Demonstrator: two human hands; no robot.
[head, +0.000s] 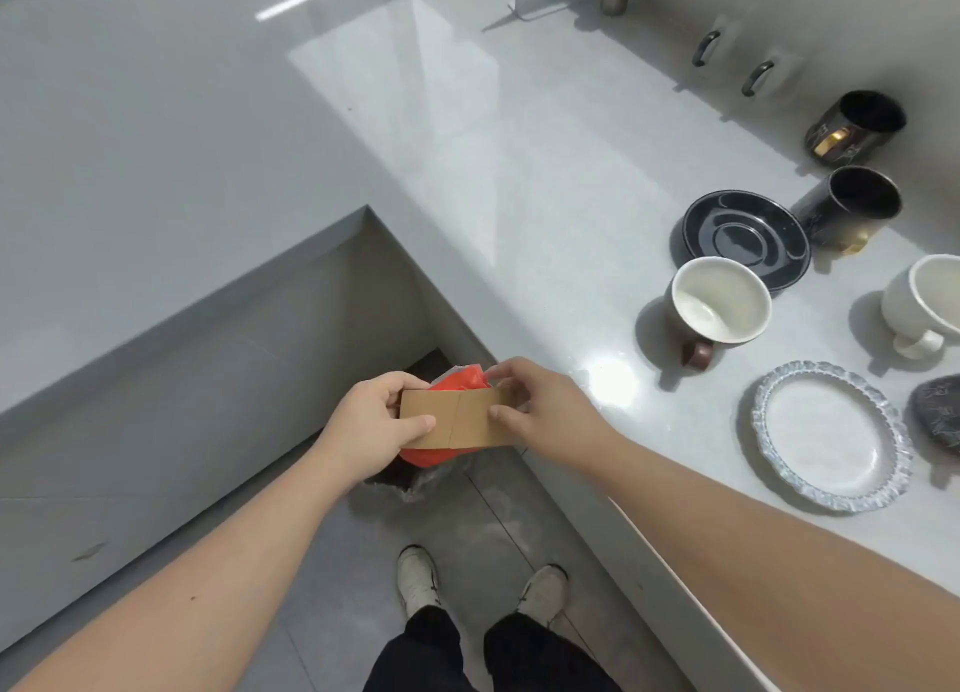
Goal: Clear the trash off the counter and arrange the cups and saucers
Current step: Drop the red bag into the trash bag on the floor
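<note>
Evidently the trash-clearing step is under way: the left hand (371,421) and the right hand (540,410) are pinching opposite ends of a brown cardboard piece (457,418), with red wrapping (460,379) bunched behind it, off the tabletop (519,197) edge. Below the hands a bin (415,475) seems to be waiting; next, releasing over it. Cups (719,299) and saucers (745,236) are sitting unsorted to the right.

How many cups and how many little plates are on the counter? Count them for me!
Cups: 4, two black, one brown with a white inside, one white
Saucers: 2, one black, one clear glass
Total: 6
A dark patterned thing at the right edge is cut off; I cannot tell what it is.
</note>
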